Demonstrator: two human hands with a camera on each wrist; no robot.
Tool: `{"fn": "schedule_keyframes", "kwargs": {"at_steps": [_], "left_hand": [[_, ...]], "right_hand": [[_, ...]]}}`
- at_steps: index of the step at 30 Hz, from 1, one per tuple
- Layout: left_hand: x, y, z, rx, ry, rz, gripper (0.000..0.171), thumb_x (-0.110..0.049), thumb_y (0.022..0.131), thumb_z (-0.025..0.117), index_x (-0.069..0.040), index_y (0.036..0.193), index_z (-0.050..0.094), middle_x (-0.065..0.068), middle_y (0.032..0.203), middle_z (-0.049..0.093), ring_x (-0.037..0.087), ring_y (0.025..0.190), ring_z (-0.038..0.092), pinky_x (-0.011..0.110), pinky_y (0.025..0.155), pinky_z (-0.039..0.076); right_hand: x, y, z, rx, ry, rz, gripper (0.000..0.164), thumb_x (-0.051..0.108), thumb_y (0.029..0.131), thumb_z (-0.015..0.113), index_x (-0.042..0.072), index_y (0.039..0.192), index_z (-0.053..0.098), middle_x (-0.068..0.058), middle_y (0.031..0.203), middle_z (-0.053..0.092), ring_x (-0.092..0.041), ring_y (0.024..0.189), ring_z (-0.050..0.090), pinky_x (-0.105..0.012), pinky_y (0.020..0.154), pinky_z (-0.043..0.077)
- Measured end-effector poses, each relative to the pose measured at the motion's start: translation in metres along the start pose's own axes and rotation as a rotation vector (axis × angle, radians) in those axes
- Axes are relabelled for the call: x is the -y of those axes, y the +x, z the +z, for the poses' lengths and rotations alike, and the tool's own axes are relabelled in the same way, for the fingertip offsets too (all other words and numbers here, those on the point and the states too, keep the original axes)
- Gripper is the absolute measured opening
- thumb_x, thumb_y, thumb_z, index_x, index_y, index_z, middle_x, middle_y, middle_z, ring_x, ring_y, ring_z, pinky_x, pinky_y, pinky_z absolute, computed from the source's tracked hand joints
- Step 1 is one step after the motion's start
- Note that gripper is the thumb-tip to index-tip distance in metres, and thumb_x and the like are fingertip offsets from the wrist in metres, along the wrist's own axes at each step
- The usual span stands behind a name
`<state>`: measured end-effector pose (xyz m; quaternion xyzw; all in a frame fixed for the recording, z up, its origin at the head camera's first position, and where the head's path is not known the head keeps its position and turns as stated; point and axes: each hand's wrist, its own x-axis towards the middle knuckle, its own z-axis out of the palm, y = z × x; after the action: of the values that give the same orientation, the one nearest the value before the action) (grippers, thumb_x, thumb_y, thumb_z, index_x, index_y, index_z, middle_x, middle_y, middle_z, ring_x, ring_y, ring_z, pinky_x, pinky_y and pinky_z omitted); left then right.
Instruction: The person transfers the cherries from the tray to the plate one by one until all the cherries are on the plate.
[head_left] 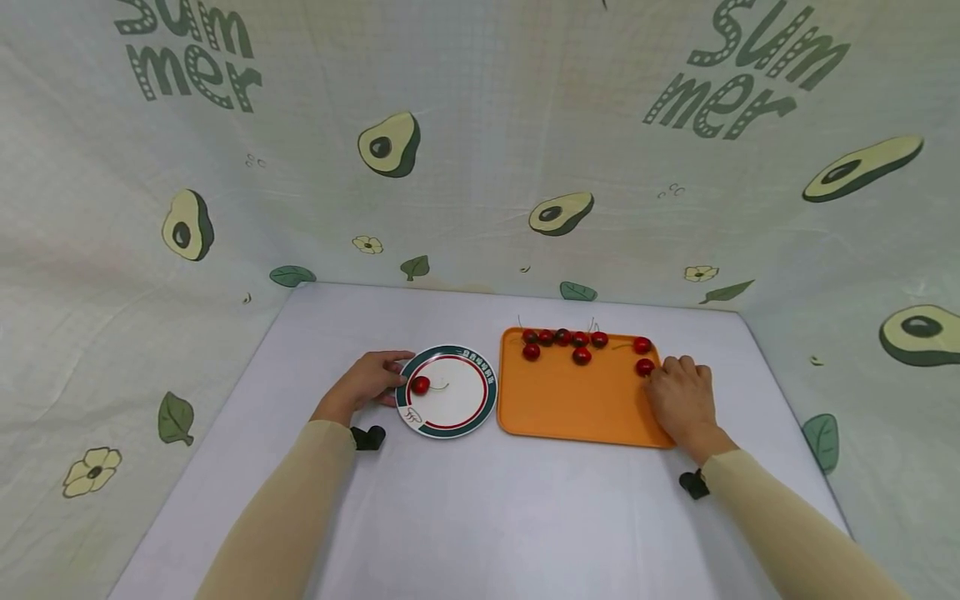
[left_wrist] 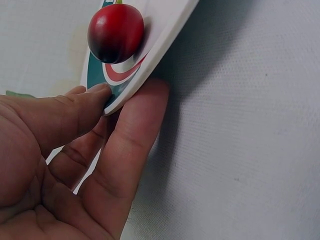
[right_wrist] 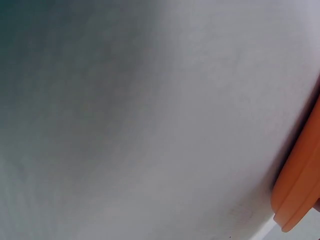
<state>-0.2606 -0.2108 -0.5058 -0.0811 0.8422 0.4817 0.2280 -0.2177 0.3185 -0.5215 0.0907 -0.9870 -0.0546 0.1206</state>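
My left hand (head_left: 369, 382) pinches the left rim of a round white plate (head_left: 457, 400) with a green border and red ring. In the left wrist view the thumb (left_wrist: 75, 112) lies over the rim and fingers are beneath it. One red cherry (head_left: 420, 385) with its stem lies on the plate near that thumb. At the right edge of an orange tray (head_left: 577, 412), my right hand (head_left: 682, 400) reaches over the rim, its fingertips right at a cherry (head_left: 644, 367). I cannot tell whether they grip it. The right wrist view shows mostly the tray's outer side (right_wrist: 297, 185).
Several cherries (head_left: 562, 337) line the tray's back edge, with two more (head_left: 531, 352) just in front of them. Another cherry (head_left: 642, 345) sits at the back right corner. The white table (head_left: 510, 517) meets a printed cloth (head_left: 480, 167) behind.
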Motion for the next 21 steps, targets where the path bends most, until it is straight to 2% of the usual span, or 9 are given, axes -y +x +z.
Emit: {"fn": "schedule_keyframes", "kwargs": {"at_steps": [6,10,21], "left_hand": [[0.0008,0.0009,-0.0004,0.005,-0.014,-0.002,0.054,-0.001,0.101,0.064,-0.018,0.153,0.057,0.017,0.132,0.056,0.023,0.093,0.062,0.028,0.07,0.063],[0.0016,0.0018,-0.0005,0.003,-0.016,0.001,0.054,-0.001,0.101,0.065,-0.018,0.152,0.057,0.016,0.131,0.055,0.022,0.092,0.062,0.028,0.07,0.063],[0.0016,0.0003,0.0007,0.003,-0.009,0.008,0.054,-0.002,0.101,0.066,-0.017,0.152,0.057,0.017,0.13,0.055,0.023,0.094,0.062,0.029,0.07,0.064]], "right_hand": [[-0.0002,-0.0008,-0.0013,-0.006,-0.009,-0.011,0.015,0.007,0.094,0.069,-0.006,0.09,0.073,-0.018,0.084,0.055,-0.041,0.089,0.047,-0.057,0.082,0.044],[-0.0008,-0.0008,-0.0019,-0.02,-0.001,-0.017,0.015,0.006,0.094,0.066,-0.006,0.087,0.072,-0.017,0.084,0.053,-0.041,0.089,0.047,-0.056,0.082,0.043],[0.0043,0.0084,-0.0073,-0.083,-0.023,-0.081,0.018,0.01,0.09,0.075,-0.007,0.092,0.072,-0.017,0.088,0.055,-0.039,0.093,0.048,-0.055,0.085,0.044]]}}
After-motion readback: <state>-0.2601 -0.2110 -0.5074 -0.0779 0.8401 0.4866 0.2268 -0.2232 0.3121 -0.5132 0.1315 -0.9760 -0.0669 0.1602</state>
